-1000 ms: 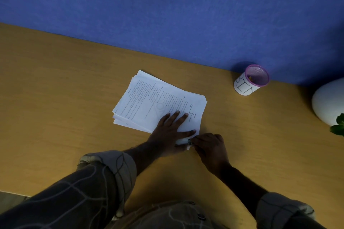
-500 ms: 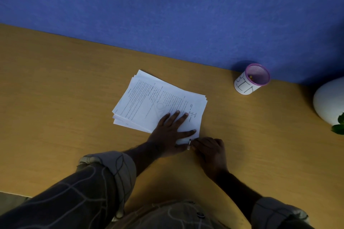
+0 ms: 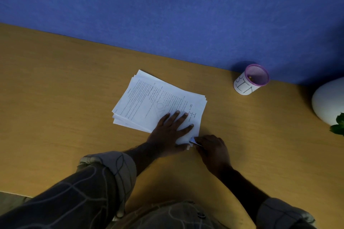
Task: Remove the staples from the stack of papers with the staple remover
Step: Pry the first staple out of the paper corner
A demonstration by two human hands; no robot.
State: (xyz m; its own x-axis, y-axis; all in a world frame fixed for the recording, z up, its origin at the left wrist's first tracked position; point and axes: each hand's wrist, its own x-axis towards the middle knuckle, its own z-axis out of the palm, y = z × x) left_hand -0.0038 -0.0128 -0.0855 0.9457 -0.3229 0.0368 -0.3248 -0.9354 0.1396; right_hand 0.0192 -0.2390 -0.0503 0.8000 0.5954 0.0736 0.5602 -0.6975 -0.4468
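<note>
A stack of printed white papers (image 3: pixel 154 102) lies askew on the wooden desk (image 3: pixel 55 98). My left hand (image 3: pixel 170 130) presses flat on the stack's near right part, fingers spread and straight. My right hand (image 3: pixel 212 149) sits just right of the stack's near corner, fingers curled round a small staple remover (image 3: pixel 193 141). Only the remover's pale metal tip shows, touching the paper corner. No staple can be made out.
A white mesh cup with a purple rim, marked BIN (image 3: pixel 250 80), stands at the back right against the blue wall (image 3: pixel 167 15). A white rounded pot (image 3: pixel 329 100) with green leaves (image 3: pixel 337 126) sits at the far right edge.
My right hand has shifted slightly, and the remover's tip now sits at the paper's near corner. The left hand stays pressed on the stack.
</note>
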